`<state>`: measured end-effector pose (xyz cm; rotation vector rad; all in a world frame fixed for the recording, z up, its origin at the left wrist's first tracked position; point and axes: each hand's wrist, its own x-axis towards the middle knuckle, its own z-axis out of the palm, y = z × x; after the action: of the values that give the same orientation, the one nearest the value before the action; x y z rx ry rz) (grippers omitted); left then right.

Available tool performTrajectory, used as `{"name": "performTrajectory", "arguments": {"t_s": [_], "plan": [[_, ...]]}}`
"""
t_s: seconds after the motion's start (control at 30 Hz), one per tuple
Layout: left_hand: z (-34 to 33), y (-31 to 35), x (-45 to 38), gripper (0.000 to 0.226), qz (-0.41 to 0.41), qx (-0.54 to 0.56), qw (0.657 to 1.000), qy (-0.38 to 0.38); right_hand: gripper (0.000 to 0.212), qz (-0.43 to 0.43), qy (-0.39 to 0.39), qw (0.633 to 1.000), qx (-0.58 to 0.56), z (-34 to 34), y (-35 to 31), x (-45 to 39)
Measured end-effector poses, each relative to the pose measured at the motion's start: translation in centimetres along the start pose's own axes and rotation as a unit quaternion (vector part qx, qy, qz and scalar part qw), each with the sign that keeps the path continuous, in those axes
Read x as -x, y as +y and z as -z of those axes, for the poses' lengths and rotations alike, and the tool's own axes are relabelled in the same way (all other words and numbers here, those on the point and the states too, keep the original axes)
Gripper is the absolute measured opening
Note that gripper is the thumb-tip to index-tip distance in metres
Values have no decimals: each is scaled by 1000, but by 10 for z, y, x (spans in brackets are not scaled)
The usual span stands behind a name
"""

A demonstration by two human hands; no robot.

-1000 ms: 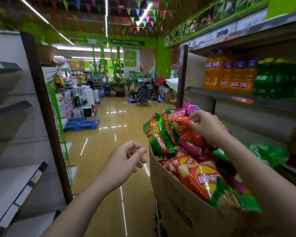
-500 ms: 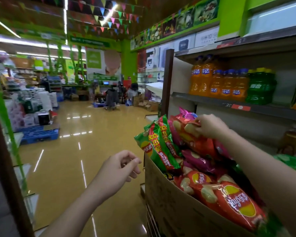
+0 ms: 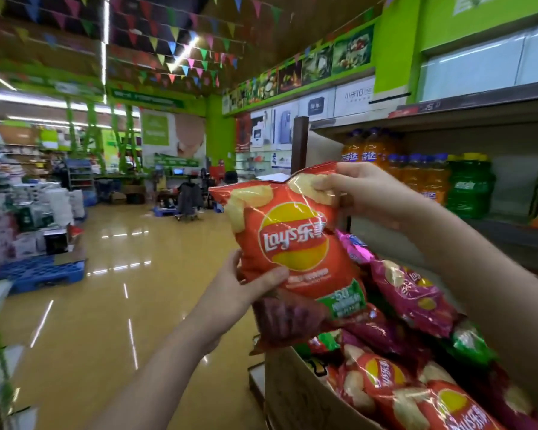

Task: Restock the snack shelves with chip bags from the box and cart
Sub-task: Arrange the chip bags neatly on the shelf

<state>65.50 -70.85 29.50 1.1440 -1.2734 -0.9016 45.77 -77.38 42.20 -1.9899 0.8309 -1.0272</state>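
Red chip bag (image 3: 292, 234) held up at centre frame above the box (image 3: 295, 395) at five o'clock: right hand (image 3: 354, 190) pinches its top edge, left hand (image 3: 246, 290) grips the bottom corner. Light, crinkly and likely crushable, it looks best held by the seams.

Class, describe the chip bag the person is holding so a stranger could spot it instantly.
Start at the cardboard box heaped with chip bags at lower right. Just above its near corner, both hands hold up one red Lay's bag: right hand at its top, left hand at its bottom. Unlike its neighbours, it is lifted clear, upright, logo facing the camera.
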Motion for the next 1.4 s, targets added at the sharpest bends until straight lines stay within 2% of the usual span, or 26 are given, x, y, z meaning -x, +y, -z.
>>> {"name": "performTrajectory", "arguments": {"t_s": [0.1,0.13,0.2,0.27,0.3,0.33,0.37,0.43,0.5,0.6,0.77,0.93,1.0,1.1,1.17,1.23,1.27,1.4], "plan": [[21,3,1,82,-5,-2,997,71,37,-9,49,999,-2,-25,40,-33],[30,2,2,77,-10,-6,995,99,43,-22,58,998,33,-34,57,-42],[49,0,5,77,-13,-9,989,147,47,-76,27,976,201,-48,95,-57],[68,-3,10,83,0,-7,982,187,58,-177,-102,896,396,-60,127,-60],[77,-5,13,82,4,-2,979,203,69,-226,-167,849,448,-65,140,-58],[84,-6,16,79,8,2,976,216,81,-272,-211,816,465,-71,150,-54],[90,-8,19,78,14,5,974,225,90,-305,-227,804,458,-76,159,-51],[99,-13,24,77,27,6,972,233,106,-322,-207,815,435,-84,176,-50],[105,-20,27,73,36,-2,971,235,115,-325,-170,846,386,-93,188,-51],[111,-30,32,72,46,-26,970,237,106,-299,-132,880,346,-99,201,-53],[130,-36,42,77,50,-54,965,252,94,-254,-136,887,361,-78,179,-68],[158,-31,52,71,51,-24,953,297,67,-176,-142,943,245,-57,97,-92],[170,-27,61,59,41,-18,944,327,49,-115,-129,966,191,-73,65,-91],[184,-23,74,47,24,-6,925,380,33,-35,-128,991,11,-113,34,-87],[195,-18,87,42,8,-7,905,425,36,-36,-158,977,-140,-150,20,-85],[204,-11,104,38,-21,-21,888,458,23,-62,-190,950,-241,-192,7,-79],[207,-7,113,38,-36,-37,880,471,17,-71,-207,935,-280,-213,0,-77],[219,19,157,32,-41,-133,836,531,26,-106,-302,876,-362,-287,-17,-67]]}}
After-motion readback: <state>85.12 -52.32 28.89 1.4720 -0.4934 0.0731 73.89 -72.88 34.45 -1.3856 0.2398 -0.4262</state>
